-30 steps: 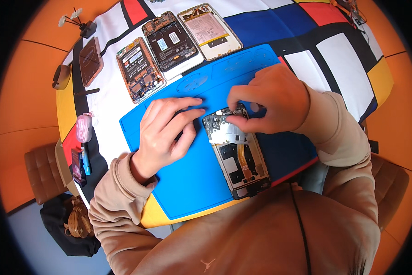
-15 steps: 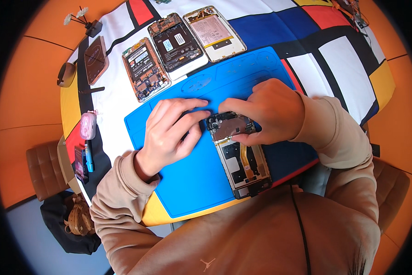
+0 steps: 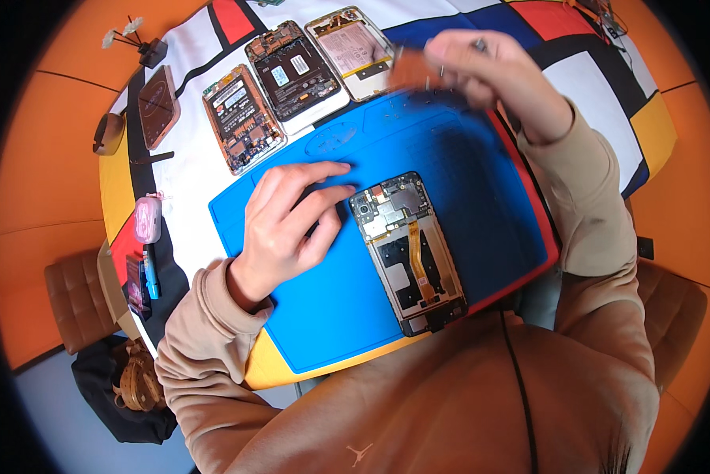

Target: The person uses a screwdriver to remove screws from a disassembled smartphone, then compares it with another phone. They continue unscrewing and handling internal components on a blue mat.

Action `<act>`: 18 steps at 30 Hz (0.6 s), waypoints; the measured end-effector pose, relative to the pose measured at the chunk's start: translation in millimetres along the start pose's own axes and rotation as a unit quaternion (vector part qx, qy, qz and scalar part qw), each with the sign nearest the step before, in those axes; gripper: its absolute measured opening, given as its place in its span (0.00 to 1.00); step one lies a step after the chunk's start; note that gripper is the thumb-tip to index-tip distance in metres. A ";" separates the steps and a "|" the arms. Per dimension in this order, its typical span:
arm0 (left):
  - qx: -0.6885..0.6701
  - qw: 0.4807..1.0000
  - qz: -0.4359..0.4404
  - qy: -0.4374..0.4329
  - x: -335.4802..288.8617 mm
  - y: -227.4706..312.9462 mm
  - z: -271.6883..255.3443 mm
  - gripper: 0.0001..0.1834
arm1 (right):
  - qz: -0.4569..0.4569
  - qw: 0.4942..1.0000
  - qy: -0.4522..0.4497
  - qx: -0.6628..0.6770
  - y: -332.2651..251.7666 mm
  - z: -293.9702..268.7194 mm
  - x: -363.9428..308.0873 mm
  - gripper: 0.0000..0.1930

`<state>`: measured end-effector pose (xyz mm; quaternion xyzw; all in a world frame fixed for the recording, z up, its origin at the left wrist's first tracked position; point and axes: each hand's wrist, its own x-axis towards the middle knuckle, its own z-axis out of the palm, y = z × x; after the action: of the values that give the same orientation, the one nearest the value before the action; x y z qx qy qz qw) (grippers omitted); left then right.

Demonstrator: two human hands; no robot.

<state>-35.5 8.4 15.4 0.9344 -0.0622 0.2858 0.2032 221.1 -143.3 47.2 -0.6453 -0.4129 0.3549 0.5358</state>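
Note:
An opened phone lies at a tilt near the front of the blue work mat, its circuit board bare at the far end. A yellowish ribbon cable runs down its middle. My left hand rests on the mat to its left, fingers apart and holding nothing, with a fingertip close to the phone's far left corner. Up over the mat's far right part, my right hand pinches a thin brownish cover plate. The plate and fingertips are blurred by motion.
Beyond the mat stand three opened phones: a copper-edged one, a black-and-white one and a pale one. Leftward lie a whole phone, a pink case and a blue pen. A small flower vase is far left.
My right hand has lifted the brownish cover plate off the phone's far end and carried it away to the far right. The circuit board beneath now shows. My left hand has barely moved.

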 end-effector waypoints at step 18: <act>-0.129 0.979 0.035 -0.156 5.6 -1.3 -7.5 0.31 | 0.077 0.971 -0.175 -0.145 10.2 -27.8 14.0 0.20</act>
<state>-34.4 12.7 23.8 0.9306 -0.1624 0.1329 0.2999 253.4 -142.5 41.8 -0.6737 -0.4966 0.4390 0.3268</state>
